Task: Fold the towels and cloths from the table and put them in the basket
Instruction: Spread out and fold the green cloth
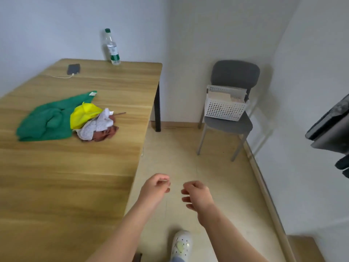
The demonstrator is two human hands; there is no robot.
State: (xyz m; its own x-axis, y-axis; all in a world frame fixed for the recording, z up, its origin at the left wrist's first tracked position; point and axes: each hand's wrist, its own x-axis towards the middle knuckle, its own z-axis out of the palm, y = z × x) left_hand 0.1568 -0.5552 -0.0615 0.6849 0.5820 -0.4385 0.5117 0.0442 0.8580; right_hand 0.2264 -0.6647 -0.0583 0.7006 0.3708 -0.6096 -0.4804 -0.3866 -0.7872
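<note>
Empty hands over the floor beside the table (75, 176), with unfolded cloths on it and the basket (224, 109) on a chair (235, 72).

The wooden table fills the left. Both bare forearms reach forward just right of its near edge. The left hand (154, 188) and right hand (196, 193) hang side by side, slightly apart, fingers loosely curled, gripping nothing. The grey chair stands far right by the wall, and the white basket sits on its seat with pale folded things inside. A crumpled green towel (45, 120) lies on the table's left. Bunched against the towel's right side are a yellow cloth (83, 115), a white cloth (98, 125) and a brown cloth (106, 134). A bottle (112, 48) and a phone (73, 69) sit far.
</note>
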